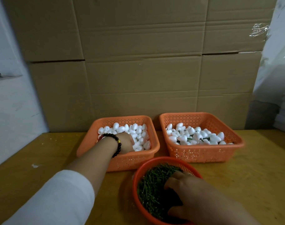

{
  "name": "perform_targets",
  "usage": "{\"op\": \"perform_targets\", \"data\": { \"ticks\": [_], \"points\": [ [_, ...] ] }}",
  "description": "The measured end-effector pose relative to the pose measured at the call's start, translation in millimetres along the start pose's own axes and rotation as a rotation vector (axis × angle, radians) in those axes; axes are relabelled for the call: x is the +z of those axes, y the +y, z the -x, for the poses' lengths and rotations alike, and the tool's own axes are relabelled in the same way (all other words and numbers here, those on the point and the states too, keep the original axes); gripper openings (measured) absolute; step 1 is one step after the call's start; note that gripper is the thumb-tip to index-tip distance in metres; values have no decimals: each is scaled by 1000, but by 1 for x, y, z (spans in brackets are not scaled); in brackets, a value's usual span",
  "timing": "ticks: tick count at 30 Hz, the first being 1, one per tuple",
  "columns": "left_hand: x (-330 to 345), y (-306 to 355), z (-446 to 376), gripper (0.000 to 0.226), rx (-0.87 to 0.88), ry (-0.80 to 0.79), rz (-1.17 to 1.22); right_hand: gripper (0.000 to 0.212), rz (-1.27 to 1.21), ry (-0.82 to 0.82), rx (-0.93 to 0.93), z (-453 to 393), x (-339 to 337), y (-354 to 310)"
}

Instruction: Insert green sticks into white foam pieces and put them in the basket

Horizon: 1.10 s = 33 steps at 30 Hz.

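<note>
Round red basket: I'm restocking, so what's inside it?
The round red basket holds a heap of green sticks. The right hand reaches into them; its fingertips and the basket's bottom are covered.

A single wide-angle camera is worn on the person's head. It faces forward and down across the worktop (pixel 41 151) toward a wall of cardboard boxes (pixel 138 62) at the far edge. The view sits close: both forearms enter from the bottom edge, and the nearest round basket (pixel 137 172) is cut off there. Straight lines bow near the frame edges.
</note>
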<state>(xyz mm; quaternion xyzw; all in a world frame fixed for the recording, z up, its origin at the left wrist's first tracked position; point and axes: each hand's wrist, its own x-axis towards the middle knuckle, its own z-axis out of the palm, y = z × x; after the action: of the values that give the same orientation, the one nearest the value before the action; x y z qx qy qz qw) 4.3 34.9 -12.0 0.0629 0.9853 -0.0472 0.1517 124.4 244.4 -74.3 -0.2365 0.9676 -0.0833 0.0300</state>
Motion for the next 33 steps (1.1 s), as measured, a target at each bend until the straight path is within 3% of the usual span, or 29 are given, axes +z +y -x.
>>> {"op": "perform_targets", "data": {
  "ticks": [8,16,21,27,33],
  "points": [
    [-2,10,-7,45,77,-42,11,39,2,65,-26,0,2,-2],
    [4,1,-18,30,96,142,136,31,-32,69,-28,1,-6,-5],
    [5,-11,-29,38,78,187,733,30,-58,81,-24,3,-7,-6],
    [3,-6,-16,21,143,228,1288,26,-79,96,-24,4,-6,-6],
    [15,4,28,28,322,90,1795,21,-92,105,-20,5,-6,-5]
  ]
}}
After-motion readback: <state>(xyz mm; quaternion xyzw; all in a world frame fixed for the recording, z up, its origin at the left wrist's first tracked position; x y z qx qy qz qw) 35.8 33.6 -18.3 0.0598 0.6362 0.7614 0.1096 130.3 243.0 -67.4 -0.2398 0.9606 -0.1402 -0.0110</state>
